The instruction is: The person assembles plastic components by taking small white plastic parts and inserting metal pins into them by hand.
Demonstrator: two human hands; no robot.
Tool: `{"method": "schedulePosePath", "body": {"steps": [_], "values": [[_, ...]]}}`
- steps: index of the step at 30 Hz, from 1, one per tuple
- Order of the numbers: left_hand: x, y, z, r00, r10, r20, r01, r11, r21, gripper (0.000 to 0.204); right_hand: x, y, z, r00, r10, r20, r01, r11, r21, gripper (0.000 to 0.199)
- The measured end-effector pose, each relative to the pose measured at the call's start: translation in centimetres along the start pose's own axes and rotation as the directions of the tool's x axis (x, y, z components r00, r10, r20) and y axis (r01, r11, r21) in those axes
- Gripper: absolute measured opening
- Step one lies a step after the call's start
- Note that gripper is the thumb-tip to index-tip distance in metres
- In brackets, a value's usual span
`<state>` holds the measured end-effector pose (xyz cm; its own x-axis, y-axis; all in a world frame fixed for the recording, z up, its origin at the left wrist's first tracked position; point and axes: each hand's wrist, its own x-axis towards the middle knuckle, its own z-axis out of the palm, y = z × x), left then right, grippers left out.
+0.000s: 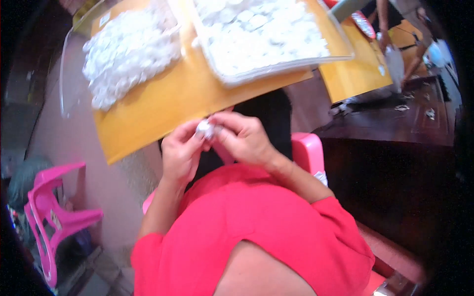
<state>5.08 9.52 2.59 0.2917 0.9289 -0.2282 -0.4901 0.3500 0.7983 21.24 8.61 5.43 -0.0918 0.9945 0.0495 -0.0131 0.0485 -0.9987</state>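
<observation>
Just off the near edge of the yellow tabletop point(143, 123), both my hands meet over my lap. A small, shiny, silvery-white piece point(205, 129) is between them, its exact kind too small to make out. My left hand point(178, 152) pinches it from the left with thumb and fingers. From the other side, my right hand point(247, 140) closes its thumb and fingertips on it. Beyond the hands, a heap of small white pieces point(131, 54) lies on the left of the tabletop. Further right stands a clear shallow tray point(276, 66) holding many flat white pieces point(261, 32).
Pink plastic armrests flank me, the right one point(308, 150) showing plainly. An overturned-looking pink chair point(57, 212) is at the left. Dark wooden furniture point(390, 118) stands at the right with small scraps on it. Another person's arms point(417, 61) work at the upper right.
</observation>
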Motion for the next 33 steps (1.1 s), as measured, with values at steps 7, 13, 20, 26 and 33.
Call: {"method": "schedulePosePath", "body": {"steps": [7, 13, 20, 26, 33], "values": [[-0.4, 0.3, -0.6, 0.999, 0.016, -0.041, -0.012, 0.996, 0.083, 0.017, 0.0, 0.9, -0.2, 0.993, 0.087, 0.077, -0.081, 0.994, -0.067, 0.019], [-0.1, 0.1, -0.9, 0.982, 0.172, 0.080, -0.184, 0.966, 0.180, 0.015, 0.0, 0.5, -0.9, 0.956, 0.195, 0.219, -0.219, 0.972, 0.089, 0.022], [-0.2, 1.6, -0.8, 0.886, 0.264, 0.381, -0.439, 0.741, 0.509, 0.014, -0.1, -1.0, -1.8, 0.885, 0.397, 0.243, -0.458, 0.838, 0.296, 0.022], [-0.3, 1.4, -1.1, 0.846, 0.326, 0.422, -0.519, 0.685, 0.511, 0.022, -0.1, 0.0, -1.6, 0.829, 0.479, 0.289, -0.553, 0.778, 0.299, 0.011], [-1.1, -0.2, 0.4, 0.954, 0.296, 0.058, -0.300, 0.914, 0.273, 0.035, 0.4, 0.6, -0.9, 0.851, 0.482, 0.209, -0.524, 0.750, 0.404, 0.010]]}}
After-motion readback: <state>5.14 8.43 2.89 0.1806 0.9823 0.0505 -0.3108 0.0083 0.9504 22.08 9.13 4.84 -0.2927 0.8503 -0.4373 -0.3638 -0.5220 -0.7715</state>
